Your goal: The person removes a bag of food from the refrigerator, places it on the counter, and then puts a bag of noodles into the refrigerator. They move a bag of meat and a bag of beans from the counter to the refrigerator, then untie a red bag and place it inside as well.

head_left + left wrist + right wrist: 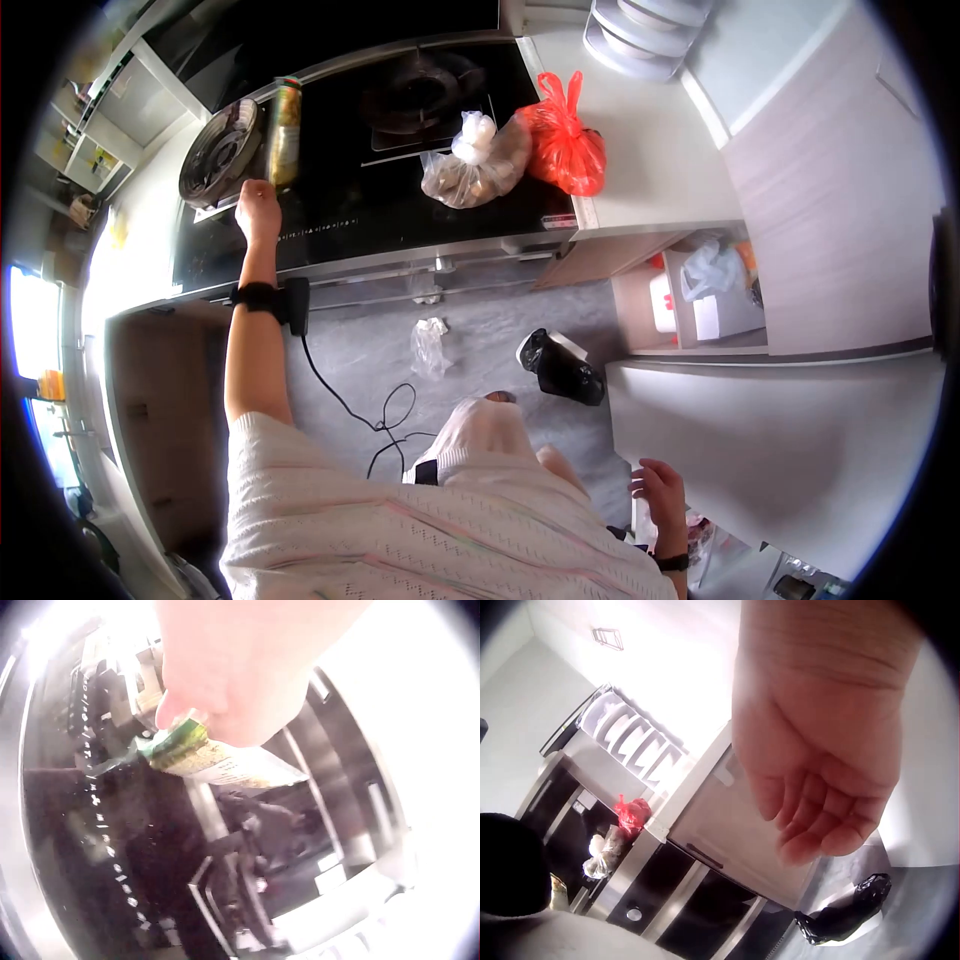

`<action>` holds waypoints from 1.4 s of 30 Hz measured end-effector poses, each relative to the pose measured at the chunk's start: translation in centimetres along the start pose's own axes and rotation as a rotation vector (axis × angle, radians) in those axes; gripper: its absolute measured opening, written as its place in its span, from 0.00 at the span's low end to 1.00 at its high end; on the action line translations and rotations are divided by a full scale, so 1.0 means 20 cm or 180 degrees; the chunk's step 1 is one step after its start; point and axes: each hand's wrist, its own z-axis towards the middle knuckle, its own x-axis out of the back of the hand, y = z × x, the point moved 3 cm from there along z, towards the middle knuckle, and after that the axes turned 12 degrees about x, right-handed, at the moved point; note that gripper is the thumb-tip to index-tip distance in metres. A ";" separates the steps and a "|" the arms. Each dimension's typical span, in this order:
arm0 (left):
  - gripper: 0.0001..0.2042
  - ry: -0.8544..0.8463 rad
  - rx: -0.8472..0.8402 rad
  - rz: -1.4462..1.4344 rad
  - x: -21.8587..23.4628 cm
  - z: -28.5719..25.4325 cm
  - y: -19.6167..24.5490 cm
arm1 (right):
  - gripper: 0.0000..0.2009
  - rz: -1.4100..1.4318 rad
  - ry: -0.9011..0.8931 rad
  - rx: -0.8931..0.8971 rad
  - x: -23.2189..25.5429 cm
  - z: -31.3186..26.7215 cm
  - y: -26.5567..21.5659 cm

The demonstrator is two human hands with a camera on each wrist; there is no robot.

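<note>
In the head view my left hand is at the near end of a long green and yellow packet over the left of the black cooktop. The left wrist view shows that hand with its fingers curled round the packet's end. A round dark pan-like object lies left of the packet. My right hand hangs low at the right, its fingers loosely bent and holding nothing; in the right wrist view the palm faces the camera.
A clear bag and a red bag stand at the cooktop's right. Behind them is a white rack. Below, a drawer is pulled out. On the floor are a black-bagged bin, a crumpled clear bag and a cable.
</note>
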 end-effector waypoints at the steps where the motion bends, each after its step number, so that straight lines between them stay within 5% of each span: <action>1: 0.05 -0.0415 0.0307 -0.0990 0.06 -0.06 0.00 | 0.12 0.0000 -0.0019 0.0028 0.01 0.01 0.00; 2: 0.05 -0.0832 0.0598 -0.1987 0.12 -0.13 0.02 | 0.11 0.0025 -0.0105 0.0084 0.01 0.03 0.01; 5: 0.04 -0.1500 0.0304 -0.2780 0.35 -0.42 0.18 | 0.11 0.0093 -0.0256 0.0278 0.04 0.04 0.02; 7: 0.03 -0.2527 0.0159 -0.3599 0.44 -0.63 0.29 | 0.11 0.0164 -0.0246 0.0391 0.08 0.02 0.01; 8: 0.03 -0.2619 0.0093 -0.3616 0.46 -0.74 0.33 | 0.11 0.0135 -0.0402 0.0561 0.10 0.01 -0.01; 16: 0.07 -0.5825 -0.0377 -0.3984 0.53 -1.75 0.79 | 0.16 0.0192 -0.0372 0.1869 0.26 -0.30 -0.43; 20: 0.07 -0.7024 -0.0311 -0.3651 0.55 -2.26 0.94 | 0.23 0.0659 -0.0255 0.2372 0.46 -0.49 -0.48; 23: 0.07 -0.7684 -0.0453 -0.3056 0.52 -2.58 0.97 | 0.18 0.1059 0.0151 0.2568 0.62 -0.66 -0.40; 27: 0.08 -0.7973 -0.0869 -0.2108 0.51 -2.87 1.00 | 0.08 0.0939 0.0677 0.2710 0.80 -0.88 -0.22; 28: 0.14 -0.8190 -0.1300 -0.1907 0.49 -2.91 1.02 | 0.06 0.0925 0.0842 0.2738 0.82 -0.93 -0.19; 30: 0.22 -0.7998 -0.1275 -0.1843 0.68 -3.01 1.14 | 0.05 0.0986 0.0877 0.2717 0.82 -1.01 -0.13; 32: 0.27 -0.7633 -0.1632 -0.2354 0.68 -3.08 1.22 | 0.04 0.1061 0.0855 0.2674 0.81 -1.05 -0.08; 34: 0.27 -0.7789 -0.1409 -0.2727 0.76 -3.15 1.32 | 0.04 0.0981 0.0911 0.2691 0.79 -1.07 -0.06; 36: 0.22 -0.7766 -0.1294 -0.2769 0.84 -3.20 1.37 | 0.05 0.0899 0.0847 0.2668 0.79 -1.05 -0.02; 39: 0.07 -0.7275 -0.2062 -0.2445 0.90 -3.22 1.40 | 0.07 0.0939 0.0783 0.2590 0.76 -1.04 -0.03; 42: 0.08 -0.7136 -0.2441 -0.2579 0.85 -3.20 1.40 | 0.08 0.0979 0.0636 0.2443 0.73 -1.03 -0.05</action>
